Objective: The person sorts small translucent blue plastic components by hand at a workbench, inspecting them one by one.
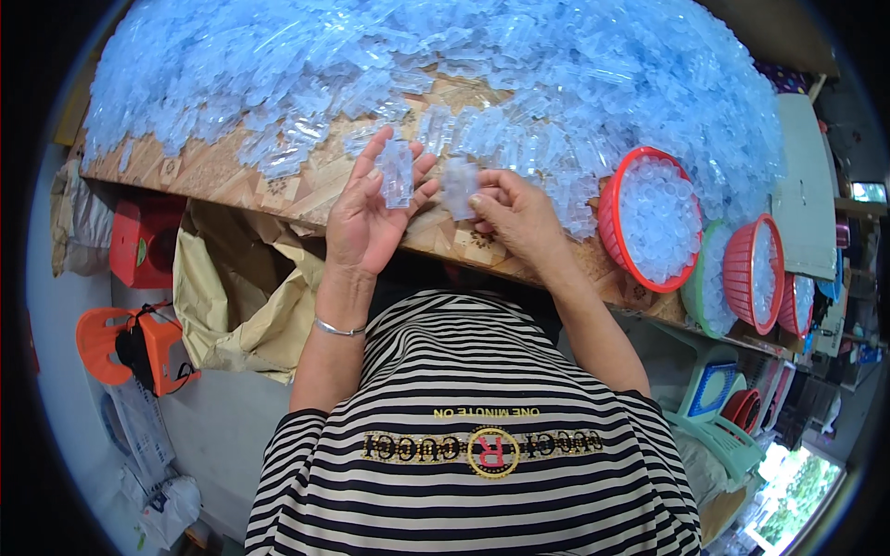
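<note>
Here, a clear piece (397,178) lies clasped in left hand (364,215); right hand (517,211) pinches another piece (459,188) (blurred).

Your left hand (360,221), palm up, holds a clear plastic piece (398,176) over the surface (311,199), near the middle of its near edge. Just beside it, your right hand (521,211) pinches a second clear piece (458,191), blurred, between thumb and fingers. A broad heap of clear pieces (417,56) spreads along the far edge, with a bare wood-patterned strip along the near edge to the left. Toward the near right corner stands a red basket (609,218) full of clear parts (658,218); past it come a green basket (693,295) and two smaller-looking red baskets (742,276). Below the near edge, at left, a brown sack (236,324) gapes.
</note>
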`<action>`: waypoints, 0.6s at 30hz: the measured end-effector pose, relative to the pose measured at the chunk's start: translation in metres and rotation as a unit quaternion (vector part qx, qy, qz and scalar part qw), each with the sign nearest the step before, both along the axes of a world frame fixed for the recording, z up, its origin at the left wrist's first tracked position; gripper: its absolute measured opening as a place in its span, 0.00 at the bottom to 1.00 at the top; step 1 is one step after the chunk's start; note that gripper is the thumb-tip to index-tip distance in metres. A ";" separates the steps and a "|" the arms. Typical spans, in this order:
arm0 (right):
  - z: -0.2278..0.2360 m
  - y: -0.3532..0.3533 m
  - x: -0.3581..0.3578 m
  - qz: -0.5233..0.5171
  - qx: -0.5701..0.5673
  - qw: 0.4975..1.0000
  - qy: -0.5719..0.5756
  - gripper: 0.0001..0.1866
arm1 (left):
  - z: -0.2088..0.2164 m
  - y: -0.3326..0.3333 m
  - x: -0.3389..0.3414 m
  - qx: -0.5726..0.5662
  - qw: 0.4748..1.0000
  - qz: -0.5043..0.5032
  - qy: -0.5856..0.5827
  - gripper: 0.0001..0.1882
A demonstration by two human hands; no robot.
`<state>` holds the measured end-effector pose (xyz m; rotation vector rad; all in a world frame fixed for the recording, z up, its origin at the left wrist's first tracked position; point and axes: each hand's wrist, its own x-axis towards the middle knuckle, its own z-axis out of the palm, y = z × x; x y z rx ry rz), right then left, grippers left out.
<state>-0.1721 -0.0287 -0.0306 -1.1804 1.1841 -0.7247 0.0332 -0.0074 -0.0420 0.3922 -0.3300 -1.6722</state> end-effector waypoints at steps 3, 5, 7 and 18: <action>0.017 0.007 -0.001 0.038 -0.137 0.982 0.127 0.19 | 0.000 0.001 0.002 0.007 1.000 0.003 -0.013 0.32; 0.042 0.005 -0.008 0.043 -0.216 0.955 0.199 0.18 | 0.001 0.002 0.002 0.009 1.000 0.001 -0.016 0.32; 0.060 -0.002 -0.020 0.031 -0.319 0.903 0.285 0.15 | 0.004 0.003 0.001 0.015 1.000 0.005 -0.017 0.32; 0.059 -0.083 -0.063 0.087 -0.298 0.752 0.582 0.16 | 0.006 0.007 -0.038 0.023 0.989 -0.134 -0.056 0.34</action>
